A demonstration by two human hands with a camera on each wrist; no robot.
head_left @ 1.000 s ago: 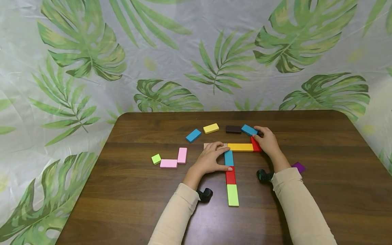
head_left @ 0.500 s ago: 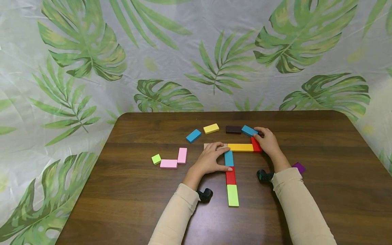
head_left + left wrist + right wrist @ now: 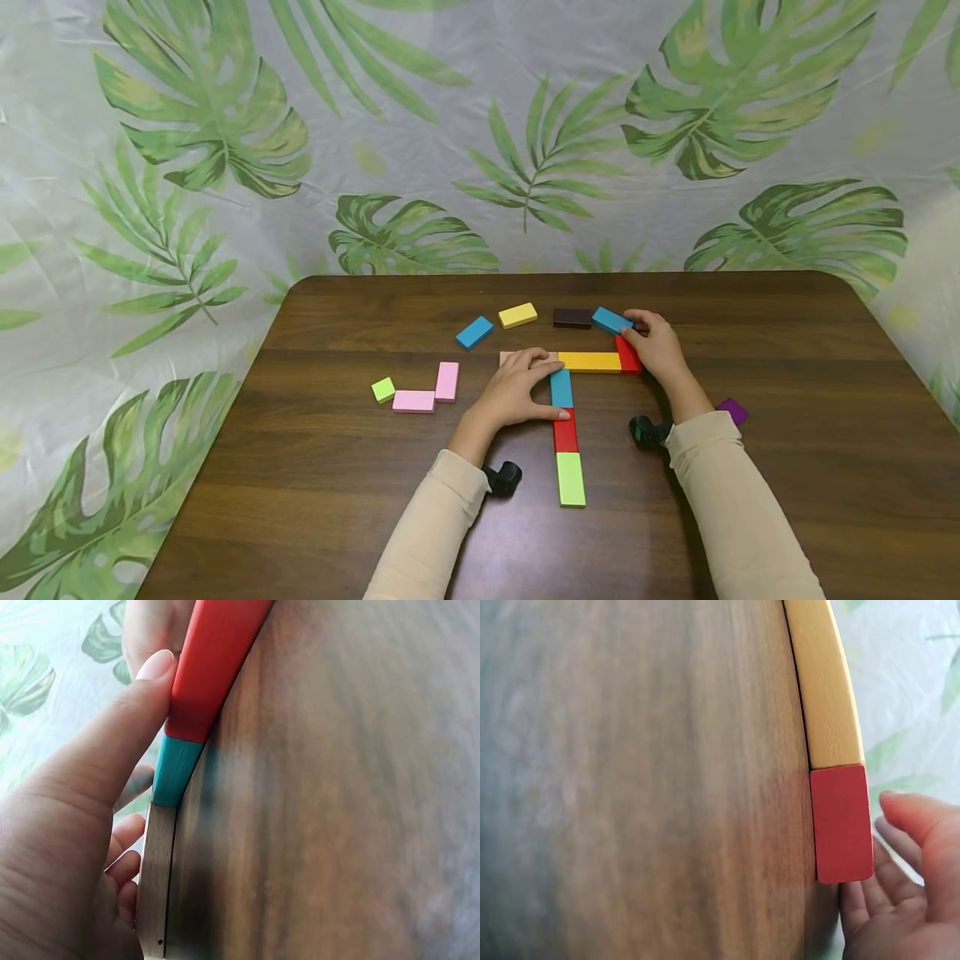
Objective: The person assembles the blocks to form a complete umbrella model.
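In the head view my left hand (image 3: 513, 392) lies spread over a row of flat wooden blocks. Its thumb rests on a red block (image 3: 566, 433), its fingertips on a plain wooden block (image 3: 506, 358). Between them a blue block (image 3: 561, 388) shows; a lime block (image 3: 571, 481) ends the row towards me. My right hand (image 3: 660, 350) pinches the right end of another blue block (image 3: 611, 320), which touches the far end of a standing-off red block (image 3: 628, 355). A long orange-yellow block (image 3: 588, 362) joins that red one. The right wrist view hides the pinched block.
Along the back lie a dark brown block (image 3: 572, 317), a yellow block (image 3: 517, 315) and a blue block (image 3: 474, 332). To the left are two pink blocks (image 3: 413, 402) and a small lime block (image 3: 383, 390). A purple block (image 3: 732, 410) lies beside my right sleeve.
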